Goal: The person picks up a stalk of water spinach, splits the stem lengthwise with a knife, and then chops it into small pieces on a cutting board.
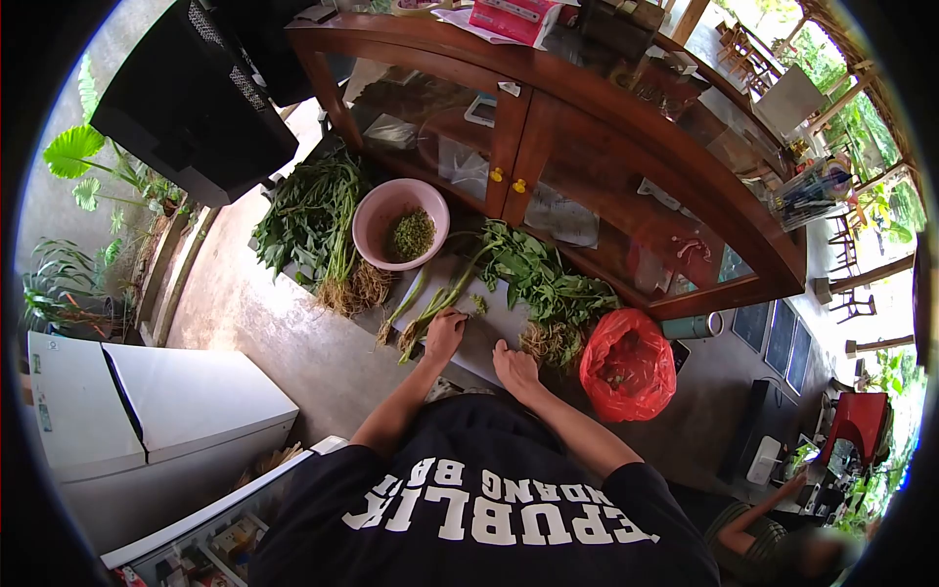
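Note:
My left hand [445, 334] is closed over a light cutting board [512, 315], beside long green stalks [427, 315] with roots at one end. What its fingertips pinch is too small to make out. To its right, my right hand [514, 369] is curled at the board's near edge; anything in it is hidden. Small cut green pieces [477, 304] lie just beyond my left fingertips. A leafy bunch of greens [533, 262] lies across the board's far right side, its brown roots [550, 342] close to my right hand.
A pink bowl [369, 223] of chopped green bits stands behind the board, beside another leafy bunch [311, 215]. A red plastic bag [628, 367] sits open at right. A glass-fronted wooden cabinet [509, 147] borders the back. Another person's arm [763, 511] shows at lower right.

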Demonstrator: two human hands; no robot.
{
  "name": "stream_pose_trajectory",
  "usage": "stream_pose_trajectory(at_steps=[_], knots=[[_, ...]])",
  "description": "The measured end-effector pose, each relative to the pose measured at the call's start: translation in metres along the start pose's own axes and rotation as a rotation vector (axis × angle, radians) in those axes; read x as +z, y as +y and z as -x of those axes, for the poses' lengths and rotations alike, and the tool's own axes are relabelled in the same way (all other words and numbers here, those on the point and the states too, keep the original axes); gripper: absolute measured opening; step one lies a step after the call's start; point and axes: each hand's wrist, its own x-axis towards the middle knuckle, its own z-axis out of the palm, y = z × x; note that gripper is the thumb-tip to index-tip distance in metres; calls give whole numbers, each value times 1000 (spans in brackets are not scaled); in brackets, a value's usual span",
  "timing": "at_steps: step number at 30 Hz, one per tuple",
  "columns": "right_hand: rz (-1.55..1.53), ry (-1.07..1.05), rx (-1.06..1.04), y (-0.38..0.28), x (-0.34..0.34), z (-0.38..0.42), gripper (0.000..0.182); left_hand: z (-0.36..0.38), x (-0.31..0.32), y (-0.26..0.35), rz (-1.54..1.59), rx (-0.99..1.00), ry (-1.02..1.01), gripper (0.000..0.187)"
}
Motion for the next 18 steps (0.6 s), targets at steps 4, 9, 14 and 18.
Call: stream_pose_trajectory(at_steps=[4,9,14,18], knots=[[-10,-83,35,-2,-4,3,28,0,3,-3,11,-4,19,16],[-29,-101,44,-5,-4,3,27,-1,4,-3,56,-61,-21,15],[-72,-125,65,-9,-1,-2,27,0,6,-3,82,-80,-29,14],[-76,-168,105,-11,13,-21,22,0,3,-1,89,-68,-20,14]])
